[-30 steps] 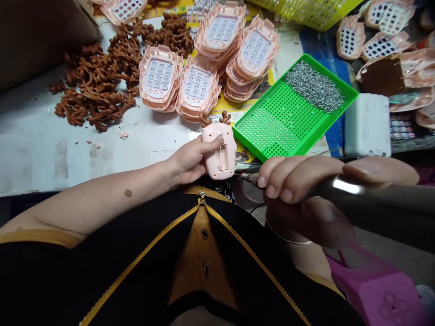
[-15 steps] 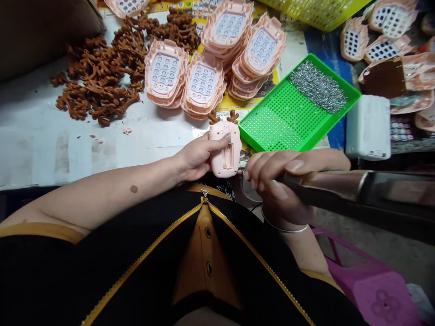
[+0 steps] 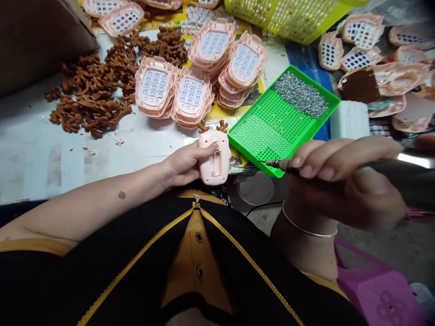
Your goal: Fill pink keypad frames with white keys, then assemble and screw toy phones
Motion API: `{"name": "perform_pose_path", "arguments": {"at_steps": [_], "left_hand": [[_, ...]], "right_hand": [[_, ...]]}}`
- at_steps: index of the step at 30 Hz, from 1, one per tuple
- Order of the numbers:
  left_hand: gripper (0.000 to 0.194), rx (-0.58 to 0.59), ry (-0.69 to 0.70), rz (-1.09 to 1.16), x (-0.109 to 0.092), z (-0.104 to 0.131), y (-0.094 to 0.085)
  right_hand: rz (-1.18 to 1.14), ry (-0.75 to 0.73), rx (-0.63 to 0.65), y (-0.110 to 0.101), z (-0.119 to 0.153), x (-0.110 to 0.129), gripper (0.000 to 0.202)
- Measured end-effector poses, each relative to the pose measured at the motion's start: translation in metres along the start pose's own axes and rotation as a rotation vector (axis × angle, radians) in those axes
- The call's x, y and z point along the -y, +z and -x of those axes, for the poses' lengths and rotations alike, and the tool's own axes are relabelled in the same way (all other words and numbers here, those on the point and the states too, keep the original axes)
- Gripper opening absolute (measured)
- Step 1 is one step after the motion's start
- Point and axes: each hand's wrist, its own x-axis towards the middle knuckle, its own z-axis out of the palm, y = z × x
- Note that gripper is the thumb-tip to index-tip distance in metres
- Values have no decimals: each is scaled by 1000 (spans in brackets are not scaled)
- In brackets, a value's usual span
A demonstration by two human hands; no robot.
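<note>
My left hand (image 3: 186, 162) is closed round a pink toy case (image 3: 222, 156) with brown antlers on top, its thumb lying on the back above an open battery slot. To the right, my right hand (image 3: 343, 174) grips a dark power screwdriver (image 3: 413, 179), whose thin tip points left. That tip hangs over the near corner of a green perforated tray (image 3: 272, 120). Silver screws (image 3: 302, 94) are heaped at the tray's far end.
Brown antler pieces (image 3: 97, 90) lie piled at the left. Stacked pink shells (image 3: 156, 86) stand behind the case. A yellow basket (image 3: 285, 18), more pink shells (image 3: 363, 31) and a white block (image 3: 349, 120) are farther back and right. A purple stool (image 3: 380, 280) is at lower right.
My right hand and the screwdriver have moved right, away from the pink case, and the tip now shows over the tray. The whole view has shifted slightly; my left hand keeps its hold.
</note>
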Motion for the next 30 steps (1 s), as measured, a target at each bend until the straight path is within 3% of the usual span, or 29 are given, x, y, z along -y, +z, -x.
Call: {"name": "perform_pose_path", "arguments": {"at_steps": [2, 4, 13, 17, 22, 30], "left_hand": [[11, -6, -19, -12, -2, 0, 0], [13, -23, -28, -20, -4, 0, 0], [18, -39, -61, -8, -6, -2, 1], [15, -47, -63, -13, -6, -2, 1], [16, -26, -47, -17, -6, 0, 0], [16, -67, -36, -24, -5, 1, 1]], "right_hand": [[22, -149, -66, -3, -5, -10, 34], [9, -202, -100, -3, -7, -21, 28], [-32, -93, -109, -4, 1, -39, 21], [-61, -110, -118, -4, 2, -41, 7], [-62, -95, -200, 0, 2, -40, 27], [-53, -97, -175, -1, 3, -42, 21]]}}
